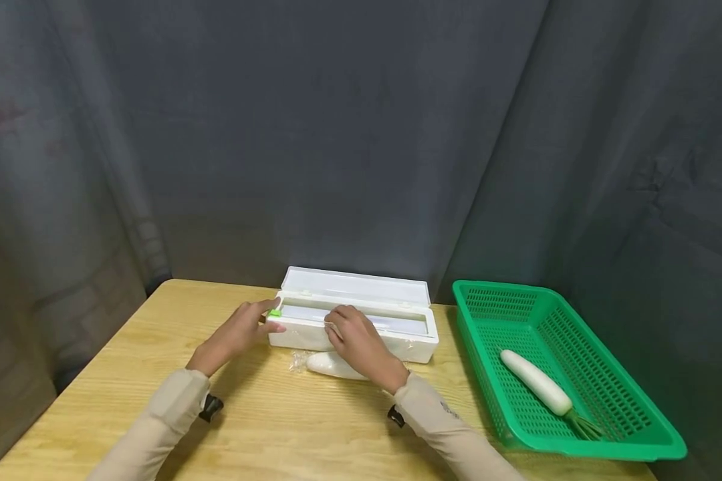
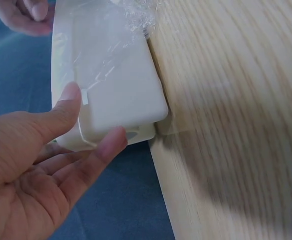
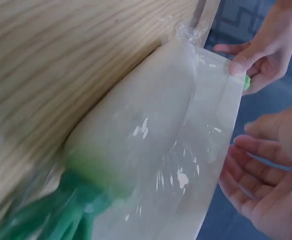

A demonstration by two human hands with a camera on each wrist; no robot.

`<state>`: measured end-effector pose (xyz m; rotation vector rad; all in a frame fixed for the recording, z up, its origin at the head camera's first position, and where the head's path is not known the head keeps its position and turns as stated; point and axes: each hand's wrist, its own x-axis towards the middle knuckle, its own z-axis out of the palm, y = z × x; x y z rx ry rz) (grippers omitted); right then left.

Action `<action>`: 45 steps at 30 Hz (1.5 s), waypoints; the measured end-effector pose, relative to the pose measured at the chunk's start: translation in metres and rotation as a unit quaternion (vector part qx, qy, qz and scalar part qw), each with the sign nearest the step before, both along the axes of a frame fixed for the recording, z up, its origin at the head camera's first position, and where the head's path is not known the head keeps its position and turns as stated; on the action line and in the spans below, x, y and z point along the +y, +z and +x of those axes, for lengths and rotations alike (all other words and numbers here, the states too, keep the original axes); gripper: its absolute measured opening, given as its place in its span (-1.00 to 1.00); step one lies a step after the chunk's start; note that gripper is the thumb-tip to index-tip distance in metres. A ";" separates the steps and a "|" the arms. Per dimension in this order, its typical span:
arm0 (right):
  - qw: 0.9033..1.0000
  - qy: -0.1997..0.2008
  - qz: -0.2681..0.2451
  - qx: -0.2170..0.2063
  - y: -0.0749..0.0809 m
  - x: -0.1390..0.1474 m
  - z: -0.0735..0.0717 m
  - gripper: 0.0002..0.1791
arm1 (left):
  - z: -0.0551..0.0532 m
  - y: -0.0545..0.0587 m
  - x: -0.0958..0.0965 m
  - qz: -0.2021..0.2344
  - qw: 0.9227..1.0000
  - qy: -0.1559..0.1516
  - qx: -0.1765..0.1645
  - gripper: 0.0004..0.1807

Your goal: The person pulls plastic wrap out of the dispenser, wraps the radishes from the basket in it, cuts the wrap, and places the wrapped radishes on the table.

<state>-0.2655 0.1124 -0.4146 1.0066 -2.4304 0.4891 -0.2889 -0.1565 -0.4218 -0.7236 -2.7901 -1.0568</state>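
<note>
A white cling film dispenser (image 1: 361,337) lies on the table with its lid raised at the back. My left hand (image 1: 241,331) grips its left end, the thumb on the front edge beside a green slider cutter (image 1: 275,312). My right hand (image 1: 357,339) hovers at the slot's front edge; in the right wrist view its fingers are loosely bent, with nothing seen between them. A white radish (image 3: 135,110) with green stalks lies in front of the dispenser, under clear film (image 3: 181,170) that stretches up to the dispenser. The right forearm partly covers it in the head view.
At the right stands a green plastic basket (image 1: 487,374) holding another white radish (image 1: 535,382) with stalks. The wooden table (image 1: 265,427) ends at a dark grey curtain (image 1: 349,133) behind the dispenser. The raised lid (image 1: 357,285) leans back near that curtain.
</note>
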 end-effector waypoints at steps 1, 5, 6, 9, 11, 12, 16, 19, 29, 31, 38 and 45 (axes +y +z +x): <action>1.000 0.001 -0.002 0.002 -0.001 -0.003 -0.001 -0.93 | 0.000 0.000 0.000 0.003 1.000 -0.003 0.005 -0.31; 1.000 0.003 -0.015 -0.006 -0.002 -0.013 -0.007 -0.92 | -0.003 0.002 0.005 0.001 1.000 -0.014 0.015 -0.33; 1.000 0.004 -0.015 -0.007 -0.003 -0.015 -0.009 -0.92 | -0.004 0.003 0.007 -0.002 1.000 -0.018 0.017 -0.33; 1.000 -0.002 -0.013 -0.010 -0.007 -0.021 -0.011 -0.90 | -0.006 0.004 0.015 -0.015 0.999 -0.029 0.006 -0.32; 1.000 -0.007 -0.005 -0.008 -0.009 -0.025 -0.011 -0.89 | -0.006 0.004 0.019 -0.017 0.999 -0.036 0.000 -0.32; 1.000 -0.007 -0.002 -0.010 -0.010 -0.028 -0.011 -0.88 | -0.006 0.004 0.021 -0.017 0.999 -0.036 -0.002 -0.32; 0.999 -0.010 0.007 -0.033 -0.008 -0.040 -0.014 -0.83 | -0.003 0.006 0.023 -0.019 0.999 -0.032 0.004 -0.32; 0.998 -0.013 0.010 -0.057 -0.003 -0.051 -0.017 -0.80 | -0.002 0.007 0.022 -0.029 0.999 -0.029 0.021 -0.32; 0.997 -0.019 0.013 -0.070 0.004 -0.085 -0.029 -0.79 | 0.000 0.009 0.014 -0.045 0.999 -0.016 0.005 -0.59; 0.997 -0.019 0.007 -0.072 0.003 -0.090 -0.030 -0.81 | 0.001 0.009 0.012 -0.041 0.999 -0.008 -0.004 -0.58; 0.997 -0.010 -0.007 -0.071 0.002 -0.095 -0.031 -0.82 | 0.002 0.009 0.006 -0.036 0.999 0.010 -0.024 -0.48; 0.998 0.010 0.008 -0.054 0.003 -0.087 -0.034 -0.86 | 0.001 0.007 0.004 -0.028 0.999 0.011 -0.027 -0.41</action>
